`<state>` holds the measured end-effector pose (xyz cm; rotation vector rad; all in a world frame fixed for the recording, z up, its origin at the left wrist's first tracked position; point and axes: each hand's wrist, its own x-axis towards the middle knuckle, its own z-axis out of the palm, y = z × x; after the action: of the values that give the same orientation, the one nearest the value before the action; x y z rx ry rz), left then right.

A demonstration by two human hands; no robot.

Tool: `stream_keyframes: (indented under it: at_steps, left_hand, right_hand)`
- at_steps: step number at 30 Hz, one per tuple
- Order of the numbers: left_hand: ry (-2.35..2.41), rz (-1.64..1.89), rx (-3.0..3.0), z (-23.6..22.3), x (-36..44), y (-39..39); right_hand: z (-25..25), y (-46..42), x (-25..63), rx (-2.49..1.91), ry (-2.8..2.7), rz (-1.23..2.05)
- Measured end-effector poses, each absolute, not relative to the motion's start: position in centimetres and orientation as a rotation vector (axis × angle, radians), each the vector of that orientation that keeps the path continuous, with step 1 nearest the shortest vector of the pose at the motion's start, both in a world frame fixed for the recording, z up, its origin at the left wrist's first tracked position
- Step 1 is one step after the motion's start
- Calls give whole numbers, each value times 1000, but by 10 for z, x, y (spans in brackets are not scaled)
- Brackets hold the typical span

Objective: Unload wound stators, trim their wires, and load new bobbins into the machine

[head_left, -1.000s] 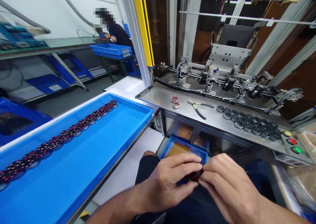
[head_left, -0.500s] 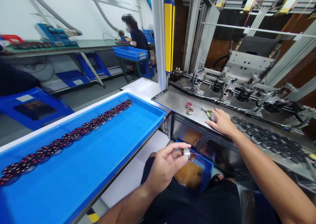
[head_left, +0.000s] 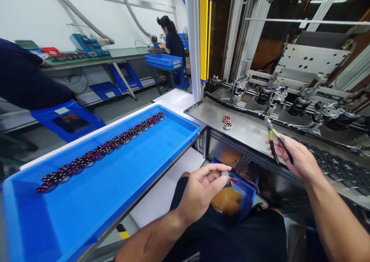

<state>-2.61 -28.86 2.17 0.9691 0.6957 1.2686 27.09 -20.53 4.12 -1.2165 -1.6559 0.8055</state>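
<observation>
silver part [head_left: 226, 175] in left hand [head_left: 200, 188], pliers [head_left: 270, 129] in right hand [head_left: 300, 158]

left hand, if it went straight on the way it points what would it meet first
Probably the dark cabinet front under the metal worktop, though depth is unclear and the left hand might catch the blue bin sooner.

- Tray [head_left: 121, 185] on L: row of motor parts [head_left: 108, 147] inside, along outer side.
- Metal ledge [head_left: 248, 129] ahead, R of tray: 2 parts [head_left: 227, 125] nr L end, rings [head_left: 332, 162] twd R.
- Machine [head_left: 313, 59] behind ledge.
- Pliers [head_left: 272, 133] in R hand [head_left: 297, 158], nr ledge's front edge.
- Cyl. piece [head_left: 225, 176] in L hand [head_left: 202, 188], betw. tray & R hand; bin [head_left: 248, 200] lower.
</observation>
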Motion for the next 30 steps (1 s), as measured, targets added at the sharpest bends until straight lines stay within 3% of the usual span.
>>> stream_keyframes:
  at_steps: [4, 9, 16, 30]
  left_hand:
    - [621, 1178, 967, 22, -18, -292]
    - [601, 1085, 1010, 26, -1, -297]
    - [548, 1032, 1031, 31, 11, -302]
    - [576, 1062, 1040, 27, 7, -304]
  right_hand:
    - [14, -319, 240, -1188, -1621, 1002]
    - [-30, -400, 198, -1218, -1618, 819]
    - [-35, -401, 201, -1260, -1826, 472]
    - [-21, -387, 195, -1151, -1865, 425]
